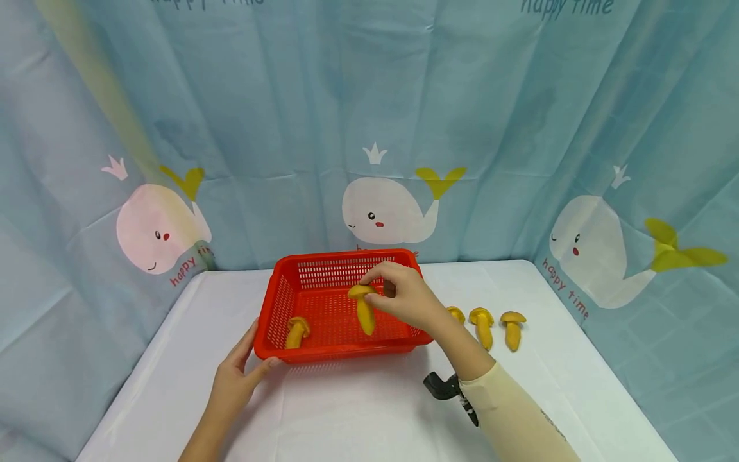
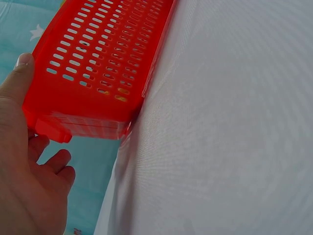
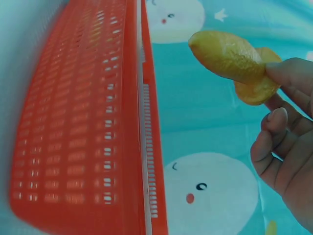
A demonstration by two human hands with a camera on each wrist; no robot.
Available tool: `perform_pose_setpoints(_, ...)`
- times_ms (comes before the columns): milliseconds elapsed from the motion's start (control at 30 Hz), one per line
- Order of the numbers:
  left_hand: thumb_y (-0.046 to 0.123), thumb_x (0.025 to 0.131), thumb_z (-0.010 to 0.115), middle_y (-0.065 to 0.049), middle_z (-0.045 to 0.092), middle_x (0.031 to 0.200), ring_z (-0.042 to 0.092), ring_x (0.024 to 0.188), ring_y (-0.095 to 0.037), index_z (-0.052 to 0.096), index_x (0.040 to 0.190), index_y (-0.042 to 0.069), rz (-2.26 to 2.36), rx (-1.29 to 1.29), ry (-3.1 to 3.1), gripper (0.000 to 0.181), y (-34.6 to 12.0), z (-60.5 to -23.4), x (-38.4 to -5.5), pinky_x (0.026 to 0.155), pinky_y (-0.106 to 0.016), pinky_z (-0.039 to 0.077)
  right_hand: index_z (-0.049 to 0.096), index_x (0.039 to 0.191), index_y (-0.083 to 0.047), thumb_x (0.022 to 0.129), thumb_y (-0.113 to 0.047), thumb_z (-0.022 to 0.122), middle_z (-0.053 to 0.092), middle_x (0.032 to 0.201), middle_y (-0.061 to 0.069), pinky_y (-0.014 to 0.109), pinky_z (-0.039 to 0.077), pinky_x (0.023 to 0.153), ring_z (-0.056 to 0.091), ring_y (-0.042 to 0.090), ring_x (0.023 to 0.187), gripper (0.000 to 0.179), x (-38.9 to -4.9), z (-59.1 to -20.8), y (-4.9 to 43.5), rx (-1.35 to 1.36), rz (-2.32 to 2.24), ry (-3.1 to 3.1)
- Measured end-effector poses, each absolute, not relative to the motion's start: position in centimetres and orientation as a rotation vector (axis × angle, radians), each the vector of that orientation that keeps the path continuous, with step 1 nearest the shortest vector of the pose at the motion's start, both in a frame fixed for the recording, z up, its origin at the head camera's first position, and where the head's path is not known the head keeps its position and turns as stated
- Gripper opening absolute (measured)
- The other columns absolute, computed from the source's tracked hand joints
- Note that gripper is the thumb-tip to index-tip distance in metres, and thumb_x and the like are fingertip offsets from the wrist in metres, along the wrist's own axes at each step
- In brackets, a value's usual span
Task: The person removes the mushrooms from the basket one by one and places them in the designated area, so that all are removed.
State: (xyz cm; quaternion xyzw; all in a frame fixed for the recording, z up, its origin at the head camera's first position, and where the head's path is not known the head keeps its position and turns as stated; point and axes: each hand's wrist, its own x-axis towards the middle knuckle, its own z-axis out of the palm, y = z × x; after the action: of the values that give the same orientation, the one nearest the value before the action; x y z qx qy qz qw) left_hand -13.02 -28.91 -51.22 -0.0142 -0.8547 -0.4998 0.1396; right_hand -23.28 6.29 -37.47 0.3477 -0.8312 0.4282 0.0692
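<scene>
Nearest, one beige sleeve (image 1: 510,410) reaches in from the right over the white-covered bench (image 1: 346,410), with one black device (image 1: 441,387) by the right wrist. To its left, the left hand (image 1: 235,372) grips the near left corner of a single red basket (image 1: 346,351), its thumb against the rim.

Five yellow mushrooms show in all. One, the basket mushroom (image 1: 296,333), lies inside at the near left, cap far, its stem pointing near and a little left. Three loose mushrooms (image 1: 482,326) form a row on the bench right of the basket; the two clear ones have caps far and stems near, while the forearm hides much of the leftmost. The fifth, the held mushroom (image 1: 366,314), is over the basket's right half: the right hand (image 1: 407,298) pinches it at the cap, thumb opposite fingers, and its long axis runs steeply down, stem tip lowest and slightly right.

At the far side, a pale blue curtain (image 1: 277,128) surrounds the bench on three sides, printed with three crowned whales (image 1: 378,212) and "happy time".
</scene>
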Motion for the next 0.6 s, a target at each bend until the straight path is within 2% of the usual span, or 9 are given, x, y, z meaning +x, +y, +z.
perform_pose_setpoints(267, 0.029, 0.092, 0.078, 0.007, 0.035, 0.165, 0.029, 0.145, 0.011, 0.029, 0.16, 0.04, -1.415, -0.011, -2.501, 0.085, -29.1, -51.4, -13.0, 0.102, 0.001, 0.027, 0.072, 0.108, -0.03, 0.091, -0.016, 0.079, 0.061, 0.091, -0.013, 0.024, 0.042, 0.055, 0.049, 0.012, 0.065, 0.023, -22.1, -37.7, 8.9, 1.037, 1.241, -2.473)
perform_pose_setpoints(433, 0.026, 0.092, 0.079, 0.004, 0.035, 0.165, 0.032, 0.15, -0.001, 0.03, 0.162, 0.033, -1.414, -0.033, -2.49, 0.085, -29.1, -51.4, -13.0, 0.102, 0.001, 0.027, 0.072, 0.109, -0.032, 0.092, -0.017, 0.078, 0.063, 0.095, -0.012, 0.024, 0.044, 0.057, 0.051, 0.014, 0.069, 0.023, -21.4, -38.0, 10.7, 0.975, 1.279, -2.472)
perform_pose_setpoints(600, 0.026, 0.092, 0.079, 0.004, 0.035, 0.165, 0.03, 0.146, 0.008, 0.031, 0.162, 0.032, -1.426, -0.036, -2.487, 0.085, -29.0, -51.4, -13.1, 0.103, 0.0, 0.027, 0.073, 0.109, -0.029, 0.091, -0.014, 0.078, 0.064, 0.097, -0.011, 0.023, 0.045, 0.057, 0.052, 0.015, 0.07, 0.024, -20.9, -38.6, 12.4, 0.944, 1.3, -2.435)
